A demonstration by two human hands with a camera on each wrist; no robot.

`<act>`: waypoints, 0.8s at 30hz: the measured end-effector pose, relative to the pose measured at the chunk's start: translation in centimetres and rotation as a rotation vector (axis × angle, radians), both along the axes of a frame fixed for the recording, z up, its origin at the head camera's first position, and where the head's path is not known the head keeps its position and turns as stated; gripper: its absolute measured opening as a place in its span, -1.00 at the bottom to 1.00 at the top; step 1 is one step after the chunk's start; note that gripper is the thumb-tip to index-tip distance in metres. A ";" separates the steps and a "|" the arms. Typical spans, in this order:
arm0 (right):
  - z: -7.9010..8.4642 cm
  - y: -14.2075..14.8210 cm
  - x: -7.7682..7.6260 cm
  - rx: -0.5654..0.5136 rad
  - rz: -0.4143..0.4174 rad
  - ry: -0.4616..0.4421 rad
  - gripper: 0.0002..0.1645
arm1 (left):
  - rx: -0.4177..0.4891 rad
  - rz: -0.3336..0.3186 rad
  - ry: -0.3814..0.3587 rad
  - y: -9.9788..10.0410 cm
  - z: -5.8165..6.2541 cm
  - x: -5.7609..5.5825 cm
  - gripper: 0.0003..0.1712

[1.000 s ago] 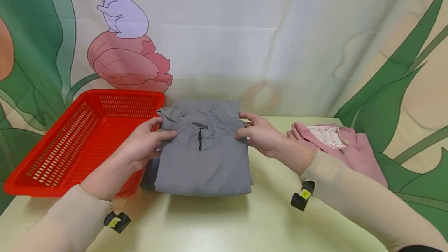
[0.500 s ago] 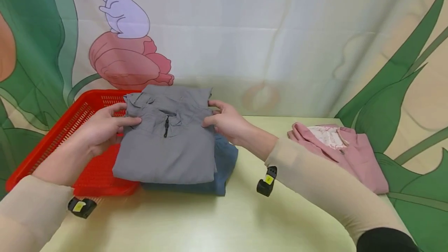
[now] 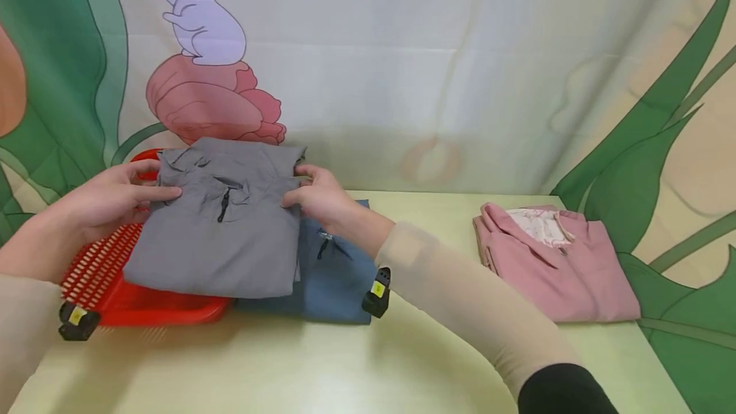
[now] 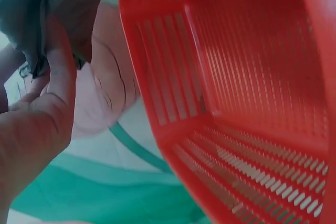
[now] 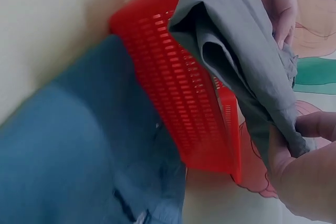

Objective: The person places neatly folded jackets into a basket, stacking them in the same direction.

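The left hand and right hand pinch opposite edges of the grey top above the basket, a 2-sided grip that probably keeps its folds together and level.

A pale yellow-green table forms the work surface. A folded pink garment lies at the table's right side, its neckline exposing a light patterned lining. A blue garment, partly hidden in the head view, lies flat near the table's centre, well apart from the pink one; a dark zip pull shows on its upper face. A printed fabric backdrop hangs behind the table. Printed elements: a pale cartoon animal with an orange cheek, seated on a pink flower; large green leaves at the right; darker green foliage at the left.
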State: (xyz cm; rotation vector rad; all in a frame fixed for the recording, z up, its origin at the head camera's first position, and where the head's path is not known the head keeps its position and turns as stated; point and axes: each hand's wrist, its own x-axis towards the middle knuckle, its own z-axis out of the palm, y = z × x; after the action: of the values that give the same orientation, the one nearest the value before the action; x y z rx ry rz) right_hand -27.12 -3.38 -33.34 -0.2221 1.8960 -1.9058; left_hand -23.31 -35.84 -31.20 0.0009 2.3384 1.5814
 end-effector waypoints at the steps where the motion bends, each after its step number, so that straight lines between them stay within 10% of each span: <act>1: -0.1 -0.5 -0.1 -0.007 -0.002 0.006 -0.09 | -0.010 0.005 0.000 -0.5 0.0 -0.1 -0.01; 24: -2.6 -8.2 -0.8 -0.022 0.003 -0.013 -0.23 | -0.357 0.006 -0.012 -7.5 -0.5 -0.8 0.10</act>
State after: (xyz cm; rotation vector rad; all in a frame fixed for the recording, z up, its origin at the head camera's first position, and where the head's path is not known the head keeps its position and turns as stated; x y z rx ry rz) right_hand -27.91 -11.58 -35.95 -0.2186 1.8661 -1.9222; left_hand -24.08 -43.38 -31.65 -0.0958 2.5786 1.1418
